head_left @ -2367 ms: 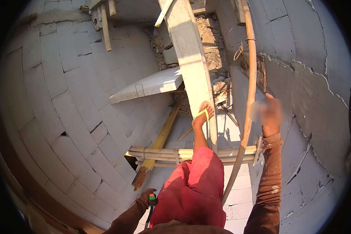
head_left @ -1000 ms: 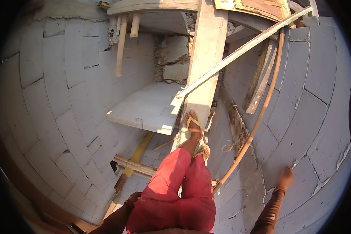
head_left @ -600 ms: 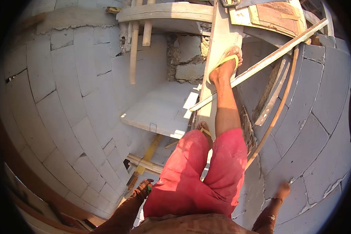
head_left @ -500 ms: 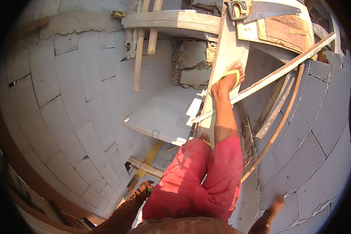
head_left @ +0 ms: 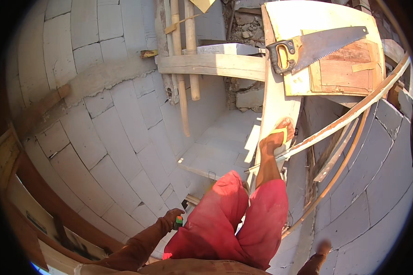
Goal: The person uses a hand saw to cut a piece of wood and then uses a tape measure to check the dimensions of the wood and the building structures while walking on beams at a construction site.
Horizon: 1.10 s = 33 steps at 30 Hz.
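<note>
My left hand (head_left: 171,217) is at the lower left beside my red shorts, its fingers closed around a small green, orange and black object (head_left: 178,222), perhaps a tape measure. My right hand (head_left: 323,247) hangs at the lower right near the grey block wall; motion blur hides its fingers. Neither hand is near the handsaw (head_left: 314,49). This saw, with a black and yellow handle, lies on a wooden panel (head_left: 348,78) ahead of me.
My feet in yellow flip-flops stand on a narrow plank (head_left: 280,107). A long white-edged strip (head_left: 353,113) crosses it diagonally. A wooden beam (head_left: 215,65) and round poles (head_left: 182,103) are at the upper left. Block walls (head_left: 110,169) rise on both sides; a slab (head_left: 215,156) sits below.
The view has shifted forward, so the saw, panel and plank appear lower and more fully. My left hand keeps its hold on the green and orange object; my right hand stays low at my side.
</note>
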Each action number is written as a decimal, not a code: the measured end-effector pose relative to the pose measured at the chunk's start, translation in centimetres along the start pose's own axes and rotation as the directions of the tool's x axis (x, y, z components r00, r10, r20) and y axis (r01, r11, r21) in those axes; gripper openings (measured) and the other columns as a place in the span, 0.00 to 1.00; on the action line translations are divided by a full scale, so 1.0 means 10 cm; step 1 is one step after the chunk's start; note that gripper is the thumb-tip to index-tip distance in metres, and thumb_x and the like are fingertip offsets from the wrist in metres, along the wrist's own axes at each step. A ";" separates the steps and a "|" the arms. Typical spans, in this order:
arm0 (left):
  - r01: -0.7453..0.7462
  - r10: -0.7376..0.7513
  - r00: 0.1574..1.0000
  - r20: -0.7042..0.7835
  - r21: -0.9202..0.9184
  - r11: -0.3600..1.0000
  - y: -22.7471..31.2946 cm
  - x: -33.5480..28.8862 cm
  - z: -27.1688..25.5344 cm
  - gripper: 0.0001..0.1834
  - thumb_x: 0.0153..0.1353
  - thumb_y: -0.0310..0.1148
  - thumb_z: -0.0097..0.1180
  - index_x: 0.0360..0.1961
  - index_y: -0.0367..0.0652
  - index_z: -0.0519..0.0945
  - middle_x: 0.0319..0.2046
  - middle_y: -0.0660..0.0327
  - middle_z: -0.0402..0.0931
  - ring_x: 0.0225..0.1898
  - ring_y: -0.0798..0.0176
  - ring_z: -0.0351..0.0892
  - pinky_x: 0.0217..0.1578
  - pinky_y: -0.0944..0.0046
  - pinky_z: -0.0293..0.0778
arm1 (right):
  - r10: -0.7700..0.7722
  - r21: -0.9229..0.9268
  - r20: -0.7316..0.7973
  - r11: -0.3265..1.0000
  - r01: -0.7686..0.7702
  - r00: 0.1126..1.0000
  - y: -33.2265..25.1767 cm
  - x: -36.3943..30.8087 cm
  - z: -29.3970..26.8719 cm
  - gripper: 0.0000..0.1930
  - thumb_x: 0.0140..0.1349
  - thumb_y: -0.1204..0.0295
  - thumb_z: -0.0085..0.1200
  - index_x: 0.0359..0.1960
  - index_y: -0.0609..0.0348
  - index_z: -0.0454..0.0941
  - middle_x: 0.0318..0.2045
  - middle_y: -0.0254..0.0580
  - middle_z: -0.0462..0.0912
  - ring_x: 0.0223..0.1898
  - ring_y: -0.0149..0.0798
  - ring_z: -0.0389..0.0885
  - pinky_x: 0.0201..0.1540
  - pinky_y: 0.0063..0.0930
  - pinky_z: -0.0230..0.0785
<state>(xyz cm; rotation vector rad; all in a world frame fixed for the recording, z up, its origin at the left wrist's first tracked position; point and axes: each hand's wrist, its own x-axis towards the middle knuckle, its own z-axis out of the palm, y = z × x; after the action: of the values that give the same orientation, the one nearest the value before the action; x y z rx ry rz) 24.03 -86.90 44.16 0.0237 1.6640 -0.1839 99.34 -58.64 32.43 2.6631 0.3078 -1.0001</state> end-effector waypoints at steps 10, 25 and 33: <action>0.035 -0.146 0.943 -0.300 -0.348 0.937 1.59 0.95 -1.58 0.16 0.60 0.39 0.43 0.46 0.44 0.71 0.37 0.62 0.70 0.37 0.67 0.72 0.38 0.66 0.71 | -0.719 0.028 0.194 0.684 0.729 0.667 -3.57 -1.06 2.16 0.13 0.57 0.70 0.49 0.44 0.58 0.73 0.30 0.32 0.73 0.29 0.26 0.67 0.35 0.19 0.64; 0.173 -0.150 0.936 -0.319 0.043 0.984 0.34 1.98 -5.40 0.16 0.61 0.32 0.39 0.49 0.41 0.69 0.45 0.59 0.71 0.42 0.61 0.72 0.44 0.63 0.69 | -0.205 0.022 0.552 0.973 0.232 0.808 -5.08 -4.56 6.61 0.45 0.47 0.59 0.57 0.64 0.59 0.45 0.59 0.60 0.58 0.60 0.48 0.60 0.58 0.35 0.57; 0.434 -0.496 0.818 -0.292 -0.253 0.865 0.98 1.67 -6.63 0.16 0.53 0.39 0.45 0.41 0.47 0.75 0.36 0.57 0.72 0.35 0.60 0.72 0.35 0.57 0.72 | -0.420 -0.167 0.512 0.807 0.566 0.749 -4.94 -3.19 7.56 0.40 0.44 0.62 0.60 0.58 0.71 0.58 0.57 0.60 0.62 0.59 0.49 0.61 0.58 0.30 0.55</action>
<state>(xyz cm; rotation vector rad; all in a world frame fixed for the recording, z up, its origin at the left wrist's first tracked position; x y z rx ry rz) -41.85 -69.86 32.55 -0.5237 2.0156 -0.4248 15.35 -40.51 -9.92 2.0016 1.0221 -1.5413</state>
